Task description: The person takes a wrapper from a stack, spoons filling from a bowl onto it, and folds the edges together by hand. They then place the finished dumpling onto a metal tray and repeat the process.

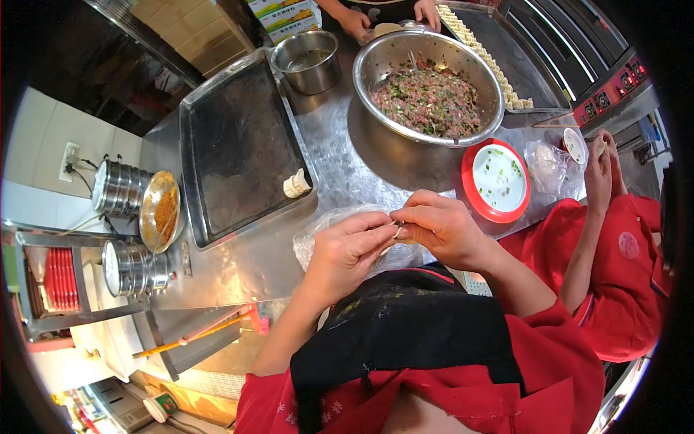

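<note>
Left tray on tabletop, dumpling in its near corner, filling in bowl at right, plate before bowl

We wear a red shirt, and our apron is black, with some small whitish and yellowish marks. The other red shirt bears a round pink badge. We see that the minced meat is pink, flecked with green. The plate is white, its border is red, and green bits are dotted on it. For us the tray looks blackish grey, the dumpling cream. The boxes mix green, yellow and white; the crumbly food is orange.
</note>
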The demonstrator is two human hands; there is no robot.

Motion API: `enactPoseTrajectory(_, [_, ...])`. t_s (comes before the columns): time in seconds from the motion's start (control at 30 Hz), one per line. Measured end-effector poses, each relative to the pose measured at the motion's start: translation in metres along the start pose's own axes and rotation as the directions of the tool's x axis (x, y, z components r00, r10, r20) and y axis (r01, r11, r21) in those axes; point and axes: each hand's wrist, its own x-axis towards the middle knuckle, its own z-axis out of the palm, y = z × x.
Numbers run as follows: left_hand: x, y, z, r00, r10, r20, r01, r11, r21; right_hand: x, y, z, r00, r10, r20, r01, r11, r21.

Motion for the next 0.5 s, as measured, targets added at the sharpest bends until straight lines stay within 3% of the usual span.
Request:
enactPoseTrajectory(0.23, [0.0,0.0008,0.0001,0.989,-0.075,-0.127,0.077,0.997,0.008,-0.0008,-0.0034,-0.0007,0.997,0.004,-0.082,-0.004,1.0,-0.005])
enactPoseTrajectory(0.3, [0.0007,-0.001,0.0003,0.991,-0.01,-0.135,0.018,0.998,0.061,-0.0004,-0.0041,-0.0001,0.996,-0.011,-0.093,0.009,1.0,-0.017])
enactPoseTrajectory(0.43, [0.0003,0.0021,0.0015,0.996,-0.04,-0.08,0.045,0.997,0.069,-0.0003,-0.0051,0.0006,0.999,0.022,-0.027,-0.022,1.0,-0.01])
enactPoseTrajectory(0.5, [0.0004,0.0001,0.0029,0.996,0.072,-0.054,-0.069,0.996,0.064,-0.0007,-0.0052,0.001,0.999,0.034,-0.003,-0.034,0.999,-0.021])
